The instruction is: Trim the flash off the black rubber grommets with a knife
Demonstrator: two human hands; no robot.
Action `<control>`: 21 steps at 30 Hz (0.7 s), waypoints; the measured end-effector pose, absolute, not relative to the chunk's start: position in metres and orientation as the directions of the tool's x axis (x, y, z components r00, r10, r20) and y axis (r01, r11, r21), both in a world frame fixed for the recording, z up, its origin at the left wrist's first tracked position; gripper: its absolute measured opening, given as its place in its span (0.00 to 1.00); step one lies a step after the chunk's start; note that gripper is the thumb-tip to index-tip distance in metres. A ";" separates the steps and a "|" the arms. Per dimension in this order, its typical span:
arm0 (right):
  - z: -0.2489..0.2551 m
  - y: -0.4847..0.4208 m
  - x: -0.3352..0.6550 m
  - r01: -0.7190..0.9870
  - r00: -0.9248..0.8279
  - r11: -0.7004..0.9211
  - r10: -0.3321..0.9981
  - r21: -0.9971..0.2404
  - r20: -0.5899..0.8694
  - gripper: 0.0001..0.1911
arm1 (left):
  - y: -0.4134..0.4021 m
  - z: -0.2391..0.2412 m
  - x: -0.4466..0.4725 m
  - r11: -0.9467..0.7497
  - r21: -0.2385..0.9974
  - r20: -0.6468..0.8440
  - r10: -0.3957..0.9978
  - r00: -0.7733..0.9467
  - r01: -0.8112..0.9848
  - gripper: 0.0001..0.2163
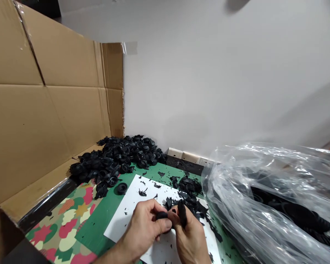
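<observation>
Pinched between the thumb and fingers of my left hand (143, 227) is a small round black rubber part (161, 215). My right hand (191, 236) is closed beside it, fingertips meeting the part. A slim black object (182, 212), like a tool handle, sticks up from the right hand's grip; its working end is hidden. Both hands are above a white sheet (118, 220) strewn with black rubber scraps (191, 201). A single black rubber ring-shaped part (122, 188) lies left of the sheet, near a big heap of similar parts (118, 154).
Cardboard panels (71, 73) stand along the left, meeting a pale wall (222, 73). A clear plastic bag (236, 205) with black rubber parts (294, 212) fills the right side. Under the sheet lie a green mat (99, 220) and a patterned cover (68, 227). White sockets (191, 157) line the wall base.
</observation>
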State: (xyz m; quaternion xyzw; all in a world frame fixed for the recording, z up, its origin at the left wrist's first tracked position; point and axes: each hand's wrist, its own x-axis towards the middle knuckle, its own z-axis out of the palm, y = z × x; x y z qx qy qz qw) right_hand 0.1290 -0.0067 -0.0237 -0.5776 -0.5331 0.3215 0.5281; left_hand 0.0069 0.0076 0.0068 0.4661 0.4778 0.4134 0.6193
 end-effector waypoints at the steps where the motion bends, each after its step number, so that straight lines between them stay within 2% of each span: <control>1: -0.022 -0.005 0.129 0.305 0.235 0.114 0.953 -0.945 0.191 0.14 | 0.002 0.005 0.008 0.215 0.974 -0.200 0.964 0.173 -0.072 0.12; 3: -0.020 0.001 0.136 0.342 0.286 0.070 0.942 -0.937 0.175 0.15 | -0.011 0.003 0.007 0.230 0.970 -0.212 0.958 0.195 -0.075 0.11; 6: -0.019 0.012 0.163 0.398 0.443 -0.056 0.886 -0.916 0.139 0.15 | -0.024 0.003 0.000 0.316 0.938 -0.247 0.898 0.365 -0.142 0.13; 9: -0.019 0.016 0.187 0.434 0.537 -0.153 0.835 -0.888 0.118 0.14 | -0.020 0.005 -0.008 0.339 0.893 -0.236 0.913 0.333 -0.295 0.18; 14: -0.023 0.010 0.192 0.457 0.477 -0.160 0.874 -0.875 0.089 0.19 | -0.003 0.005 -0.015 0.329 0.850 -0.223 0.933 0.284 -0.411 0.23; 18: -0.029 0.009 0.191 0.467 0.436 -0.066 0.885 -0.882 0.165 0.26 | 0.000 -0.001 -0.016 0.366 0.790 -0.237 0.922 0.306 -0.492 0.22; 21: -0.031 0.009 0.195 0.440 0.463 -0.085 0.875 -0.894 0.144 0.26 | 0.002 -0.006 -0.016 0.405 0.715 -0.249 0.909 0.333 -0.569 0.19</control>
